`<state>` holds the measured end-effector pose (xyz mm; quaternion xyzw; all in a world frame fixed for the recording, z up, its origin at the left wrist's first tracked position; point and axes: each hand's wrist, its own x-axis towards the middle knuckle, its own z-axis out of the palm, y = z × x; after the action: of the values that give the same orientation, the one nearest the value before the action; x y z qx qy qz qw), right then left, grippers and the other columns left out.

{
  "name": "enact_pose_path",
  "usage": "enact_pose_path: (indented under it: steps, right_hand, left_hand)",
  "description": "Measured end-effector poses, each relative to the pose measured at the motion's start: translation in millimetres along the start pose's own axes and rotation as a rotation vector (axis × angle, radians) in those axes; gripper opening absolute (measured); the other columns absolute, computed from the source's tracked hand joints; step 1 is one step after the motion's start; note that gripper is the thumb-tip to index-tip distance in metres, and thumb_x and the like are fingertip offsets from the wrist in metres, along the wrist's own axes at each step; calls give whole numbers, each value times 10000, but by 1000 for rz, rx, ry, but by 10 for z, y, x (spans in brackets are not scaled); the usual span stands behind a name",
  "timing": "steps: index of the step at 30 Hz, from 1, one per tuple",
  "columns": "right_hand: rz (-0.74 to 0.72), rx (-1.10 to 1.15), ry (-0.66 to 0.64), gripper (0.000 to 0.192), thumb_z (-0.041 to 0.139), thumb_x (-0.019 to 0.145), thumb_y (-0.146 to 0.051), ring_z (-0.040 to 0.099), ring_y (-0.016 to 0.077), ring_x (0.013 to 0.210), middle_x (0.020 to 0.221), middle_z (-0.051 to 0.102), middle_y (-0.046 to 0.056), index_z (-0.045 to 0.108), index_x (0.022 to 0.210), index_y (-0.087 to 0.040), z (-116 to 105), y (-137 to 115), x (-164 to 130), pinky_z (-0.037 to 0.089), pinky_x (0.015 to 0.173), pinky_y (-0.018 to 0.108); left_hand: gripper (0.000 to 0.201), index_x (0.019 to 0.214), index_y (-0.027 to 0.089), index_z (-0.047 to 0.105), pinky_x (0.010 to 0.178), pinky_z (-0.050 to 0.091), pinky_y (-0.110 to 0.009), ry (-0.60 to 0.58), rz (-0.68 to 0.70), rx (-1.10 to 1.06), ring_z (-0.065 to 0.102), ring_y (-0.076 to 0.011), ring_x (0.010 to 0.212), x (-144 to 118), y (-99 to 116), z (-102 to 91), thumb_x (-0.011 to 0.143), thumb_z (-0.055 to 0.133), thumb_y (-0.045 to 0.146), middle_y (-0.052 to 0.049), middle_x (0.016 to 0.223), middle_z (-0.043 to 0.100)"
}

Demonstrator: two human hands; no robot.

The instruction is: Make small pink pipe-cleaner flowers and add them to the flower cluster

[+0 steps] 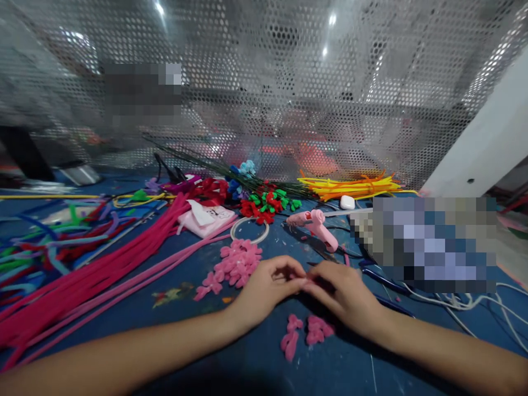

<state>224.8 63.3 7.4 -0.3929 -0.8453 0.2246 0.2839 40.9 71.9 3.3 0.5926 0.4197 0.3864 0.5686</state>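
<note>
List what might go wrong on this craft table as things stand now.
1. The pink glue gun lies close behind both hands, the left hand and the right hand; if it is hot, a reach could brush its nozzle.
2. White cables trail beside the right forearm and might snag.
3. The small pink folded pipe-cleaner pieces under the wrists could be swept away.

a blue table (pixel 124 308) (paint-scuffed) carries pink pipe cleaners (pixel 82 280), pink loops (pixel 237 264) and a glue gun (pixel 315 224).

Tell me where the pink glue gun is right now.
In the head view, the pink glue gun lies on the blue table just right of centre, beyond the right hand, beside the red and green flowers.
</note>
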Motion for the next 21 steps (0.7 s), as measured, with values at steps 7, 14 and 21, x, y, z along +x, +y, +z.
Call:
enact_pose_path:
  steps: [7,14,21]
  right_hand:
    - [57,225,97,181,562,870,-313,553,107,617,706,656,-7,669,797,-186,-83,78,-8,393,567,218]
    - [-9,213,118,149,563,868,-255,565,92,568,707,682,-3,681,815,-180,-65,33,-34,400,525,195]
    - [-474,78,-3,169,509,903,-188,549,131,619,720,667,34,646,998,-158,-54,17,-123,403,573,240]
  left_hand:
    - [176,809,151,591,667,484,-247,-5,-7,-114,593,-112,660,34,-2,-19,715,696,258,15,716,611]
    - [476,1119,208,494,778,538,-354,-30,406,399,603,-216,971,-108,-37,-13,721,735,309,-71,1051,593]
    - [582,1098,225,494,1082,283,-542,222,1297,1022,367,-271,1246,-127,-43,-110,662,724,534,-87,1231,445]
